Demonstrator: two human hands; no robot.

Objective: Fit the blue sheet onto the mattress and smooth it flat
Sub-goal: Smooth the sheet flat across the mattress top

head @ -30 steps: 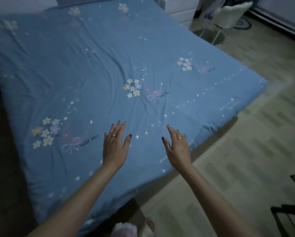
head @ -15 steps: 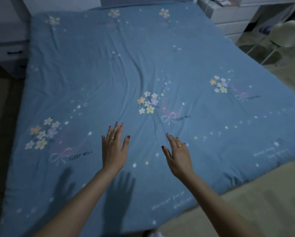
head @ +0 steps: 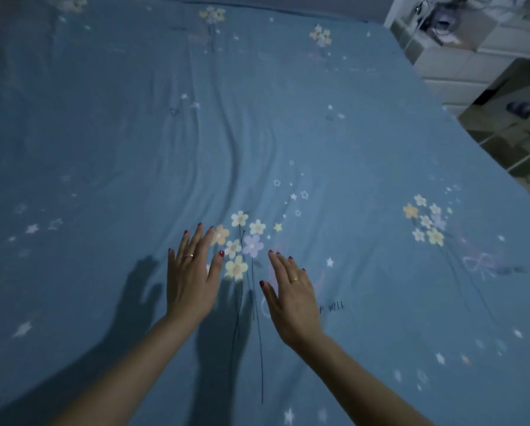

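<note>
Blue sheet (head: 134, 133) spread beneath; left hand (head: 193, 278) flat-fingered; right hand (head: 291, 296) flat-fingered

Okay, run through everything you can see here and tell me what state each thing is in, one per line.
blue sheet: spread over the mattress, long wrinkles down its middle
left hand: open, fingers straight, above the sheet, holding nothing
right hand: open, fingers straight, holding nothing
white cabinet: beside the bed's far right corner, cluttered on top
</note>
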